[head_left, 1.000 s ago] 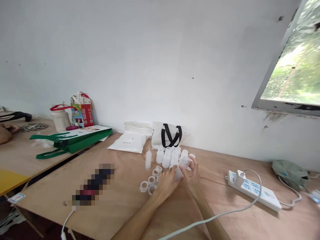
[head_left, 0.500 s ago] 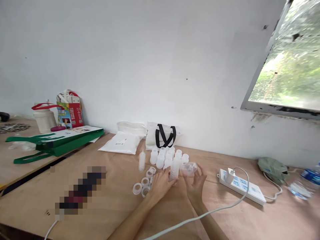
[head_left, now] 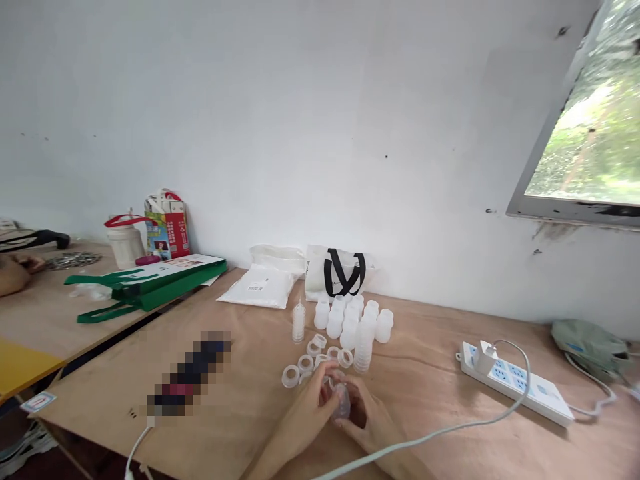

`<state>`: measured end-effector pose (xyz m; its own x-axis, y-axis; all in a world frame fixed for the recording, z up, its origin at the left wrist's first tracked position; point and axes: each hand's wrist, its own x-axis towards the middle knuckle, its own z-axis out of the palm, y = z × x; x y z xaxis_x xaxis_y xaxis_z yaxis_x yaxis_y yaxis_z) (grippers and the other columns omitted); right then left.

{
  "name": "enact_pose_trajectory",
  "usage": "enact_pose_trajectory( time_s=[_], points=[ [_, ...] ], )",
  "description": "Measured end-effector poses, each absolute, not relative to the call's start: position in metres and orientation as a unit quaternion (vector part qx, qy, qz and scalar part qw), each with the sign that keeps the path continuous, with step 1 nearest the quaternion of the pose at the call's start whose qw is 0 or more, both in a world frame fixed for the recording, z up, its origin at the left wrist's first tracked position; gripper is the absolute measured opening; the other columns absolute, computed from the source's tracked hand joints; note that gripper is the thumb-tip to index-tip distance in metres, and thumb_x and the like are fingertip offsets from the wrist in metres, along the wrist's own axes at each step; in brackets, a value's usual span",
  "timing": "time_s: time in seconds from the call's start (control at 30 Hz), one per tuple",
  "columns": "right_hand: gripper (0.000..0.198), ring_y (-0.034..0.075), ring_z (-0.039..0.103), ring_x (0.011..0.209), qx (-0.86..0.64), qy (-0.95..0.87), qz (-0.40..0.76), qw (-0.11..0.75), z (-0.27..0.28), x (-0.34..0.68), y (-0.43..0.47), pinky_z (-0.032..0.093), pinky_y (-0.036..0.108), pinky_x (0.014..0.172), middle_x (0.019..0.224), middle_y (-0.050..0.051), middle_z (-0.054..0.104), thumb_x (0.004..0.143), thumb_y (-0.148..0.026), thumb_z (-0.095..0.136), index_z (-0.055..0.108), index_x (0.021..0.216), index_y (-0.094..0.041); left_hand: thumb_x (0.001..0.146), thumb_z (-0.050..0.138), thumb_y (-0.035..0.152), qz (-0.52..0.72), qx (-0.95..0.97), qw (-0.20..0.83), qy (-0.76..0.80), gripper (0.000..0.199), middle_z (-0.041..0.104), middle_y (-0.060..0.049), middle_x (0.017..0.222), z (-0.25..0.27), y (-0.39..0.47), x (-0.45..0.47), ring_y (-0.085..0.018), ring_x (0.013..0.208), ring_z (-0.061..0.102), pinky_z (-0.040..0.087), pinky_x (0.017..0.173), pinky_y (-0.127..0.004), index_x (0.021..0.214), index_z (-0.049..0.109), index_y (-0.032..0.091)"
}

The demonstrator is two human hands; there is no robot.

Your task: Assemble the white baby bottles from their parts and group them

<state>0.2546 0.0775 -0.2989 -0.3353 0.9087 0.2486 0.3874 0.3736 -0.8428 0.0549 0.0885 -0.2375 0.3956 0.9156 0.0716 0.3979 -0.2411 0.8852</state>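
Both of my hands are closed round a clear, rounded plastic piece (head_left: 343,402) low over the table, its exact kind partly hidden by fingers. My left hand (head_left: 316,403) grips it from the left, and my right hand (head_left: 369,415) holds it from the right. Just beyond the fingers lie several translucent plastic rings (head_left: 291,377). A ribbed stack of translucent pieces (head_left: 363,347) stands upright behind my right hand. Further back is a group of frosted white bottle-shaped containers (head_left: 335,323). To their left stands a slimmer ribbed stack (head_left: 299,323) with a pointed top.
A white power strip (head_left: 515,383) sits on the right, its cable (head_left: 425,437) crossing in front of my right forearm. White packages (head_left: 260,287) and a black-handled bag (head_left: 315,273) lean by the wall. A green-edged bag (head_left: 165,283) and another person's hand (head_left: 30,263) are left.
My left hand has left the ribbed stack, which stays standing. My right hand has brought the clear piece down and toward me, where both hands now hold it. The view has shifted left.
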Motion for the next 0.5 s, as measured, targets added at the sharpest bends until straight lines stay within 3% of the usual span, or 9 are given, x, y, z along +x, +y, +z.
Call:
enact_pose_trajectory(
  time_s=[0.17, 0.27, 0.37, 0.43, 0.5],
  points=[
    [0.083, 0.028, 0.057, 0.129, -0.437, -0.746, 0.349, 0.363, -0.299, 0.264, 0.079, 0.045, 0.045, 0.111, 0.140, 0.008, 0.060, 0.078, -0.040, 0.084, 0.043, 0.150, -0.029, 0.081, 0.065, 0.034, 0.292, 0.740, 0.399, 0.457, 0.053, 0.067, -0.002, 0.113, -0.254, 0.091, 0.056, -0.018, 0.088, 0.057, 0.044, 0.084, -0.029, 0.134, 0.059, 0.027],
    [0.066, 0.025, 0.058, 0.126, -0.413, -0.769, 0.284, 0.397, -0.301, 0.278, 0.079, 0.046, 0.042, 0.109, 0.138, 0.009, 0.058, 0.089, -0.044, 0.074, 0.046, 0.147, -0.028, 0.086, 0.061, 0.033, 0.303, 0.761, 0.361, 0.446, 0.049, 0.067, 0.000, 0.121, -0.263, 0.093, 0.061, -0.018, 0.096, 0.059, 0.043, 0.090, -0.029, 0.135, 0.059, 0.030],
    [0.038, 0.020, 0.066, 0.096, -0.447, -0.736, 0.180, 0.476, -0.303, 0.293, 0.083, 0.055, 0.032, 0.086, 0.108, 0.007, 0.067, 0.099, -0.047, 0.055, 0.059, 0.129, -0.024, 0.089, 0.059, 0.031, 0.299, 0.789, 0.312, 0.437, 0.038, 0.067, 0.002, 0.120, -0.266, 0.091, 0.063, -0.016, 0.095, 0.061, 0.043, 0.087, -0.027, 0.126, 0.064, 0.032],
    [0.037, 0.019, 0.064, 0.083, -0.492, -0.678, 0.111, 0.534, -0.304, 0.304, 0.089, 0.054, 0.030, 0.075, 0.092, 0.006, 0.066, 0.100, -0.052, 0.047, 0.064, 0.112, -0.021, 0.085, 0.063, 0.028, 0.283, 0.796, 0.298, 0.444, 0.037, 0.068, 0.002, 0.117, -0.265, 0.088, 0.063, -0.015, 0.089, 0.061, 0.042, 0.081, -0.026, 0.122, 0.065, 0.031],
    [0.040, 0.021, 0.062, 0.080, -0.540, -0.623, 0.060, 0.563, -0.303, 0.314, 0.099, 0.052, 0.031, 0.072, 0.088, 0.007, 0.064, 0.100, -0.054, 0.044, 0.063, 0.105, -0.019, 0.081, 0.067, 0.024, 0.272, 0.797, 0.302, 0.448, 0.042, 0.068, 0.002, 0.119, -0.263, 0.086, 0.062, -0.015, 0.090, 0.062, 0.042, 0.080, -0.025, 0.123, 0.064, 0.031]
  ],
)
